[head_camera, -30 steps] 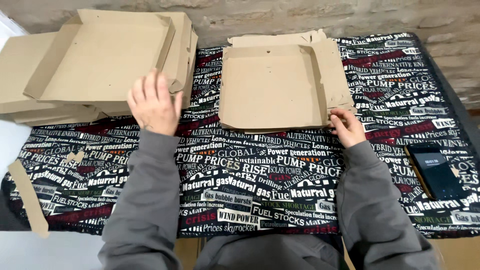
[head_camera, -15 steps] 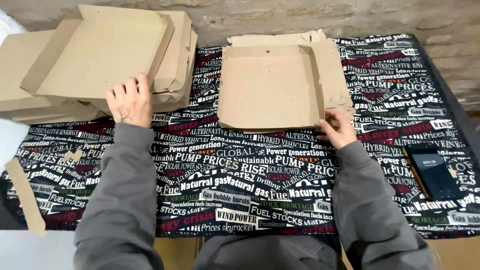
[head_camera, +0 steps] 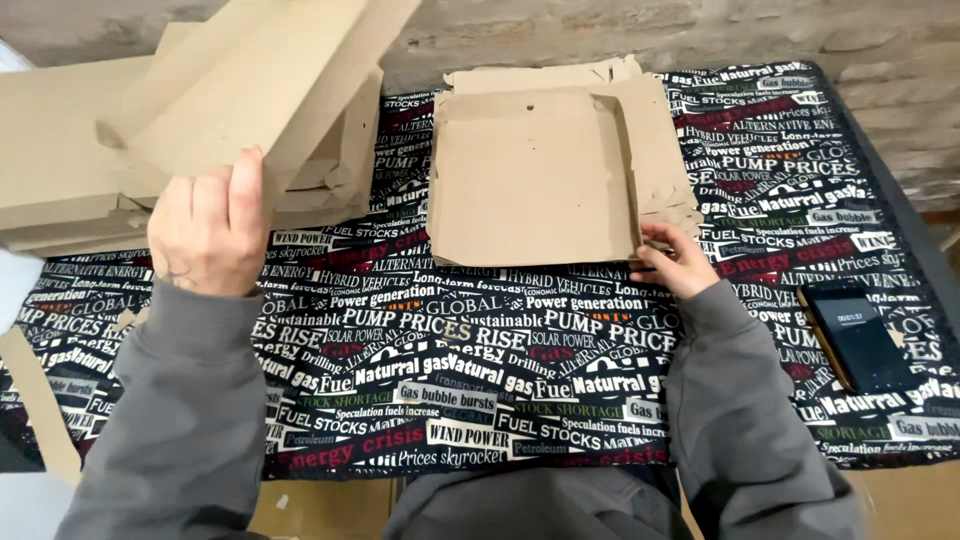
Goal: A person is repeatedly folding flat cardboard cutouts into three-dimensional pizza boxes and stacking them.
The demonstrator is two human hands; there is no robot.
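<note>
— What was the left hand doing?

— It was up at the stack of flat cardboard boxes on the left side of the counter. Its grip was pinched on the near edge of the top cardboard sheet, fingers behind and the back of the hand toward the camera. That sheet was tilted, its far end raised off the pile and running out of the top of the view.

— And the right hand?

— It sat at the near right corner of the folded cardboard tray, which lay flat in the middle of the counter. The fingers were curled against that corner, touching it; I could not tell whether they truly pinched the edge or only rested on it.

— What lay under the tray?

— More flattened cardboard, showing past its far and right edges.

— Anything else on the counter?

— A black cloth printed all over with white and red lettering covered it. A dark phone with a lit screen lay near the right edge, well apart from the right hand. A loose cardboard strip hung off the left edge. Both grey sleeves reached in from below.
</note>
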